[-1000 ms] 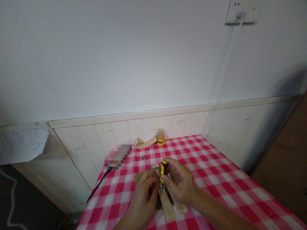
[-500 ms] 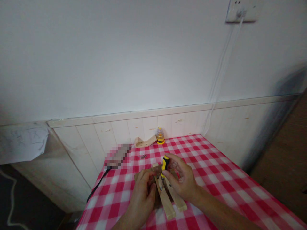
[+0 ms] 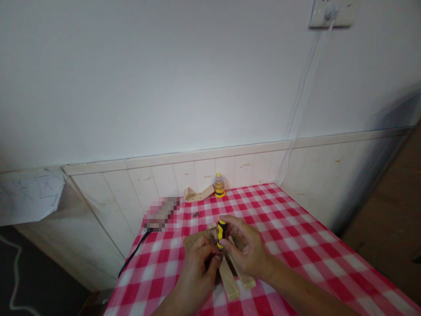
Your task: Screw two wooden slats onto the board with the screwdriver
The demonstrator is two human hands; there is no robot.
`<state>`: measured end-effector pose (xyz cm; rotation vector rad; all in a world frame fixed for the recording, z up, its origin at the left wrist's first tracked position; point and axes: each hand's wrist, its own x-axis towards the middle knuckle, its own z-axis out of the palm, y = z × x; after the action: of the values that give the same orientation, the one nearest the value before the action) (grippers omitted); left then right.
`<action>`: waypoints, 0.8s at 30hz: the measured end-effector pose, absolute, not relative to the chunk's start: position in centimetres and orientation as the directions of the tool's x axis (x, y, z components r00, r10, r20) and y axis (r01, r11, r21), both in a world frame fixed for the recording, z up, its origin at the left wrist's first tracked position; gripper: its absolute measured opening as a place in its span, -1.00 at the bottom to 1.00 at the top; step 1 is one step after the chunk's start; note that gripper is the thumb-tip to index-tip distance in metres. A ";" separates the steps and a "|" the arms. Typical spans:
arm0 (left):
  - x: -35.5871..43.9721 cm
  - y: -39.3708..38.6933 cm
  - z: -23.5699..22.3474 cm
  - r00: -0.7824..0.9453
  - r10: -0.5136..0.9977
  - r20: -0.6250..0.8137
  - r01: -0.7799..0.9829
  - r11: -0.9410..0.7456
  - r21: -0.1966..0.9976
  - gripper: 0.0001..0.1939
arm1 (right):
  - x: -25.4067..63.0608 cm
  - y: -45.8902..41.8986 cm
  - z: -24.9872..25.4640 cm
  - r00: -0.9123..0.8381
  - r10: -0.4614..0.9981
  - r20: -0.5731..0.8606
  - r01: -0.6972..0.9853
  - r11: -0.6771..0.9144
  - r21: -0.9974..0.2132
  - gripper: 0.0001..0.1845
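My right hand [image 3: 245, 245] grips a yellow-and-black screwdriver [image 3: 222, 230] between thumb and fingers, held nearly upright with its tip down. Below the tip, a small metal screw [image 3: 220, 258] stands at a light wooden strip [image 3: 229, 281]. The thumb and forefinger of my left hand [image 3: 200, 265] are pinched together at this screw, partly hiding it. A second wooden strip [image 3: 247, 281] lies just to the right, partly under my right hand. Both strips rest over a brownish flat piece [image 3: 192, 239], mostly covered by my hands.
A red-and-white checked cloth [image 3: 289, 245] covers the table. At the back, a curved wooden piece [image 3: 199, 195] stands beside a clear-and-yellow container [image 3: 219, 186]. Several loose screws [image 3: 196, 214] lie nearer. A pixelated object [image 3: 162, 214] with a black strap is at the left edge.
The screwdriver and my right hand have shifted slightly left and down, and the screwdriver is more upright. My left fingertips have moved right, onto the screw.
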<state>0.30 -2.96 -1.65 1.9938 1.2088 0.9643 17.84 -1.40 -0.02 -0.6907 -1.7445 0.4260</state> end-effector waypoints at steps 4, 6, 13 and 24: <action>0.3 -3.0 -1.6 0.304 0.907 0.292 0.470 -0.410 0.782 -0.84 | 17.8 -1.6 0.8 -0.196 0.662 0.724 0.134 0.749 -0.649 -0.54; 0.3 -3.0 -1.7 0.306 0.905 0.296 0.468 -0.414 0.781 -0.84 | 17.7 -1.7 1.2 -0.162 0.694 0.702 0.083 0.718 -0.691 -0.65; 0.3 -2.9 -1.8 0.302 0.900 0.315 0.480 -0.429 0.765 -0.83 | 17.5 -2.0 1.5 -0.128 0.698 0.705 0.065 0.715 -0.696 -0.72; 0.2 -2.7 -1.7 0.339 0.888 0.312 0.464 -0.446 0.766 -0.86 | 17.4 -2.2 2.1 -0.287 0.695 0.659 0.043 0.697 -0.716 -0.73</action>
<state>0.17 -2.72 -1.66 2.0467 1.1778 0.9853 17.40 -2.25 2.10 -0.5889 -1.7665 0.7126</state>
